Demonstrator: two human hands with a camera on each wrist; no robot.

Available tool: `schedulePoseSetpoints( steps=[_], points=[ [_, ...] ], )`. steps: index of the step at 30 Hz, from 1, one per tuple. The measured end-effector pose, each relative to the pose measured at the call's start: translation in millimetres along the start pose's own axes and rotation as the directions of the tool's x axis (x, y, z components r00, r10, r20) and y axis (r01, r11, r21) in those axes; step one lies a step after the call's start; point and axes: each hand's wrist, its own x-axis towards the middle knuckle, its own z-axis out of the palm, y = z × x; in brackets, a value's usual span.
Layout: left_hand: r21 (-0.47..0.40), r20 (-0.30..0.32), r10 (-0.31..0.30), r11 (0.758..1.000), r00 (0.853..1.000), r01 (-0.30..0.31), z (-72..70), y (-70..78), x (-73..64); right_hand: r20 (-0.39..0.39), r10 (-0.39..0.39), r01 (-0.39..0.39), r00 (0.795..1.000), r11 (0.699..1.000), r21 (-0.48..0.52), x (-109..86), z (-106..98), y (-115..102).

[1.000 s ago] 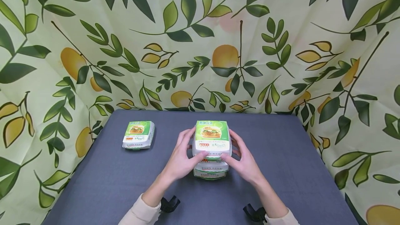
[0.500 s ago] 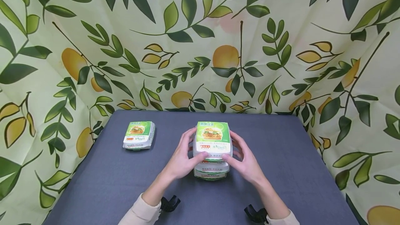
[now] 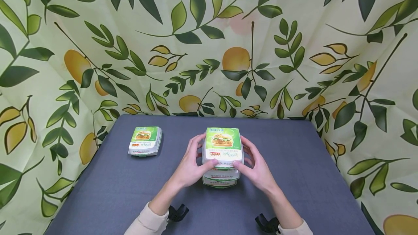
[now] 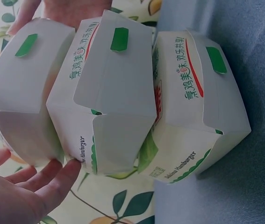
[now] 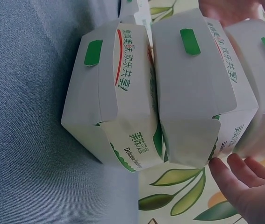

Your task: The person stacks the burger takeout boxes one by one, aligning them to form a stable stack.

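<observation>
Three white-and-green hamburger boxes stand stacked near the middle of the table. My left hand (image 3: 189, 168) grips the top hamburger box (image 3: 223, 141) from its left, thumb on the front edge, fingers along the side. From the right, my right hand (image 3: 257, 169) holds the same box in a matching way. Below it are the middle hamburger box (image 4: 111, 79) and the bottom hamburger box (image 5: 95, 88), which rests on the cloth. In both wrist views the top box sits against the middle one, and some fingertips reach down near the middle box's edge.
Another hamburger box (image 3: 144, 140) lies at the back left of the dark blue tablecloth (image 3: 130, 191). A leaf-and-fruit patterned curtain (image 3: 209, 46) closes off the back and sides. Black straps (image 3: 177, 213) hang at the wrists.
The top box has shifted very slightly down and right in the head view, both hands still holding it. The stack below and the box at the left have stayed put.
</observation>
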Motion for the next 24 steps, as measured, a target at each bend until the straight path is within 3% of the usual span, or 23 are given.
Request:
schedulePoseSetpoints(
  steps=[24],
  points=[
    [0.02,0.007,0.032,0.999,0.999,-0.032,-0.4,-0.5,-0.2,0.008,-0.011,0.011,1.0,1.0,-0.022,-0.6,0.1,0.1]
  ],
)
